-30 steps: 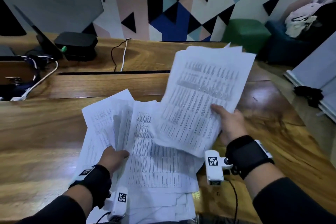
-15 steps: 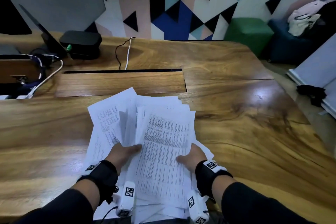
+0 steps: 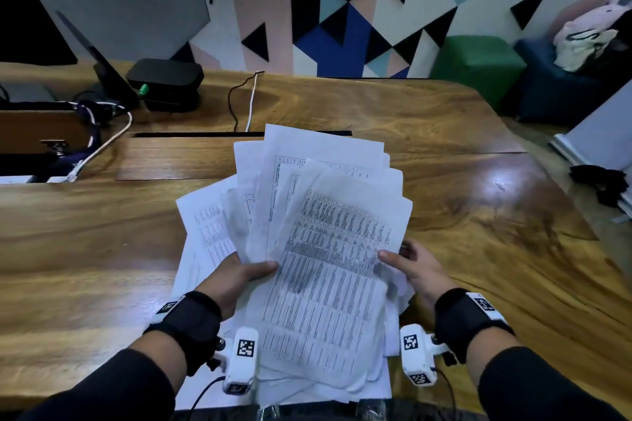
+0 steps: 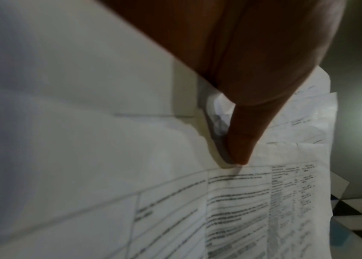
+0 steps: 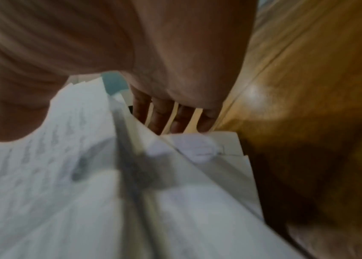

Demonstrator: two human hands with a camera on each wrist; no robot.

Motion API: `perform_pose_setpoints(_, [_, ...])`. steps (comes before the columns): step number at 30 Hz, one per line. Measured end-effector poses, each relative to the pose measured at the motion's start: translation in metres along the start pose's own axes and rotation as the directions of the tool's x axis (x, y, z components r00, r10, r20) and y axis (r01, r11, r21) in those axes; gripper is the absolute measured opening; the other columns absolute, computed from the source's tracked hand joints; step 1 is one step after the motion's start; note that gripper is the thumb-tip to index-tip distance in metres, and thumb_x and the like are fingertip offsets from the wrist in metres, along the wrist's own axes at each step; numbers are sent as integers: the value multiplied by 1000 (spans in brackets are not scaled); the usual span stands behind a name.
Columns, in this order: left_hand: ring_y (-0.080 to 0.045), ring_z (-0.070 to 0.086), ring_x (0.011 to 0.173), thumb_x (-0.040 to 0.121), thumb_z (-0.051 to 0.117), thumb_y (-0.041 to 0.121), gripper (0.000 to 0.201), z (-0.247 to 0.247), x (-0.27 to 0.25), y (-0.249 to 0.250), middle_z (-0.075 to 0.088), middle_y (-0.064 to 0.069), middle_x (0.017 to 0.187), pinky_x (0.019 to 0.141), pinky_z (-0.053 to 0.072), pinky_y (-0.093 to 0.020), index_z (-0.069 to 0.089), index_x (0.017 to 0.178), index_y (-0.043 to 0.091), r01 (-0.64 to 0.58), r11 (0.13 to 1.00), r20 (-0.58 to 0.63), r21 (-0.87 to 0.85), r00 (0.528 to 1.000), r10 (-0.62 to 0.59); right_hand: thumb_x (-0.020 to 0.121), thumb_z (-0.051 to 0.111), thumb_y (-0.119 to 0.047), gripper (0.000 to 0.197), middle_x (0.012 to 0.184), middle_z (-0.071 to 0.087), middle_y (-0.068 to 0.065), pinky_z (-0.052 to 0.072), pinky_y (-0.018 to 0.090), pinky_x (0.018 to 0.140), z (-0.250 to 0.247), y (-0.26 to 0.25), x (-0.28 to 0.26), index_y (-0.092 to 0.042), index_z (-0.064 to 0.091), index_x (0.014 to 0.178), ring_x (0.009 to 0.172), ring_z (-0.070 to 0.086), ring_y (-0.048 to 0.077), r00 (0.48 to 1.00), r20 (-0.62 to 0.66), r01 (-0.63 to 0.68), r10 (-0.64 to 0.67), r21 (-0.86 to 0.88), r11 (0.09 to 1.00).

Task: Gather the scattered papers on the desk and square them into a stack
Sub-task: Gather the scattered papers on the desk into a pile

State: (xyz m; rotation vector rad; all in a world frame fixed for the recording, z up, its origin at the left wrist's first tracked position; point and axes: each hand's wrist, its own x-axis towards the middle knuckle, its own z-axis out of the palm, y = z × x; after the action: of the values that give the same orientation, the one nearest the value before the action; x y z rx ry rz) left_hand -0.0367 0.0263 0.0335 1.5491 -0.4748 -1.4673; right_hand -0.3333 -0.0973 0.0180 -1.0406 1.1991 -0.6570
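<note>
A loose, fanned bundle of printed white papers (image 3: 328, 249) lies over the near middle of the wooden desk (image 3: 478, 215), its far ends raised and splayed. My left hand (image 3: 239, 278) grips the bundle's left side, thumb on top and fingers hidden beneath. The left wrist view shows that thumb (image 4: 240, 149) pressing on the papers (image 4: 109, 157). My right hand (image 3: 412, 267) holds the right edge, thumb over the top sheet. In the right wrist view its fingers (image 5: 175, 115) reach behind the edge of the papers (image 5: 64, 192). More sheets (image 3: 205, 232) stick out at the left.
A black box (image 3: 164, 84), a leaning dark screen (image 3: 99, 68) and cables (image 3: 102, 143) sit at the back left. Thin cords (image 3: 251, 102) run into a desk slot (image 3: 239, 134). Green (image 3: 475, 61) and blue stools stand past the far right corner.
The right hand brought its raised bundle down onto the left hand's sheets. Both hands then shifted to the sides, and the merged papers now fan out farther forward.
</note>
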Motion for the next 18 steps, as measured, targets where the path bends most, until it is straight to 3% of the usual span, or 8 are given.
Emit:
perform_pose_setpoints(3, [-34,74,94,88,62,0,22,1,-3,2,76,-20,104,82,58,-41,69,109,-1,6,1000,28,-16,1000,-6,37,97,-33,95,102,76,10,59,27,68,-8,-10,-8,0,60,117,91,74,21,998,63,-4,-5,140,990])
perform_pose_setpoints(6, [-33,73,97,88,62,0,23,7,-3,3,75,-19,106,86,57,-41,69,110,0,16,1000,58,-11,998,-16,38,98,-25,86,108,73,19,61,39,76,-8,-11,-17,1,65,113,96,72,32,983,166,-108,74,210,972])
perform_pose_setpoints(8, [-32,74,95,88,62,-1,23,13,0,1,76,-19,104,82,59,-39,69,110,0,14,1000,42,6,999,-14,59,88,-11,58,108,73,21,60,44,81,-6,-9,-21,1,67,111,95,72,35,974,187,-170,130,218,961])
perform_pose_setpoints(10, [-38,71,98,87,65,1,26,19,5,-2,75,-22,105,89,56,-49,68,113,-1,10,1000,5,20,1000,-10,73,75,1,39,108,73,21,58,47,84,-2,-7,-22,2,67,111,96,71,37,975,159,-185,155,201,962])
perform_pose_setpoints(13, [-39,72,96,87,69,9,28,28,9,-7,76,-20,101,93,53,-55,67,113,2,-22,997,-60,76,998,27,78,70,4,36,109,73,17,56,45,88,1,-2,-20,0,67,113,98,71,34,984,85,-167,158,106,980])
perform_pose_setpoints(18, [-26,75,84,84,74,24,28,40,5,-7,78,-9,94,77,60,-39,69,108,10,-88,979,-113,186,987,111,81,69,1,27,102,76,10,56,39,84,-9,4,-19,-7,69,107,94,73,27,991,4,-132,132,63,989])
